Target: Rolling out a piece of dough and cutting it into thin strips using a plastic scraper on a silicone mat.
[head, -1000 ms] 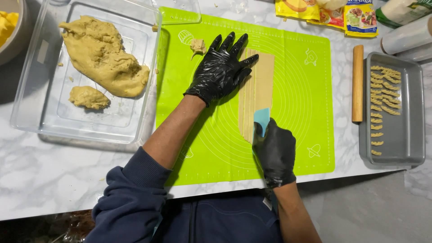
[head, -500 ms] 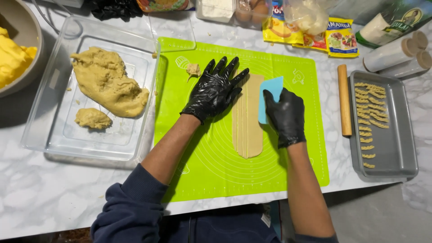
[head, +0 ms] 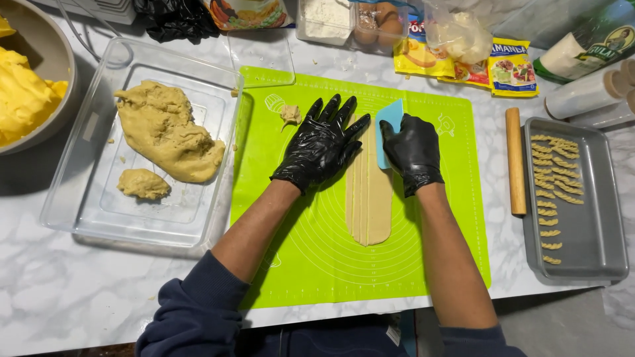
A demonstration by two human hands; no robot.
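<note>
Dough strip (head: 368, 198) under flat left hand (head: 322, 143).

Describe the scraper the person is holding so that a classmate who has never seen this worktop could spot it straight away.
Start at the bright green mat in the middle of the marble worktop and find the long rolled dough strip on it. At the strip's far end, the gloved right hand grips a small flat scraper. It is the only light blue thing on the mat.
</note>
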